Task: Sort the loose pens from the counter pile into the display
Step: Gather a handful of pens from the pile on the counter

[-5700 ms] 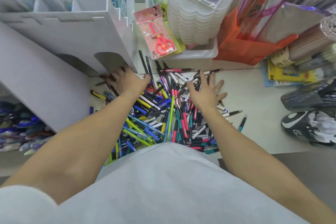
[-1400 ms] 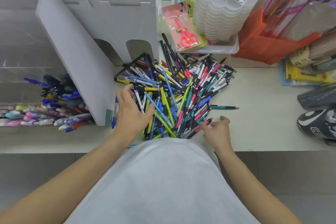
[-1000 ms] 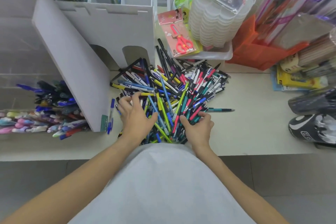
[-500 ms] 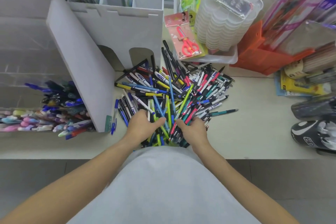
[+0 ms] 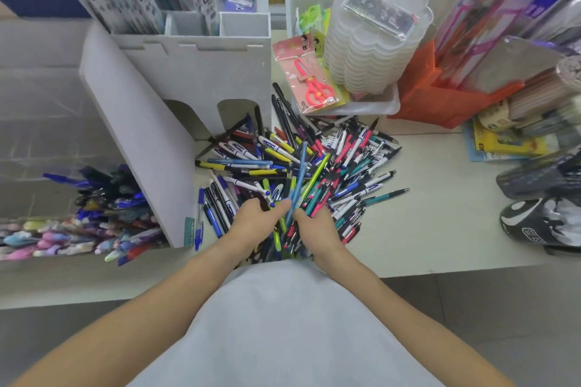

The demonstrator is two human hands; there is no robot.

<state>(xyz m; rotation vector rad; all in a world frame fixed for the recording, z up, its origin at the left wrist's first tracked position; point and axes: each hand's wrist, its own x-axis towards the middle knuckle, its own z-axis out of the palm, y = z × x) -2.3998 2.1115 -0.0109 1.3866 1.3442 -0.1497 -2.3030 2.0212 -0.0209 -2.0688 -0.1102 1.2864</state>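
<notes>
A big pile of loose pens [image 5: 301, 166] in many colours lies on the pale counter [image 5: 424, 229], right in front of me. My left hand [image 5: 253, 225] and my right hand [image 5: 319, 228] sit side by side at the pile's near edge, fingers curled round a bunch of pens. A light blue pen [image 5: 300, 173] sticks up and away between the two thumbs. To the left, the clear display bins [image 5: 94, 217] hold sorted pens behind a white display stand [image 5: 191, 72].
Packed red scissors [image 5: 309, 78] lean on a white tray with a stack of clear boxes [image 5: 374, 41] behind the pile. An orange holder [image 5: 440, 94] and a black pouch [image 5: 547, 223] stand at the right. The counter edge runs just below my hands.
Both hands have slid from the far side to the near edge of the pile and closed together on a bunch of pens. A light blue pen now rises between them.
</notes>
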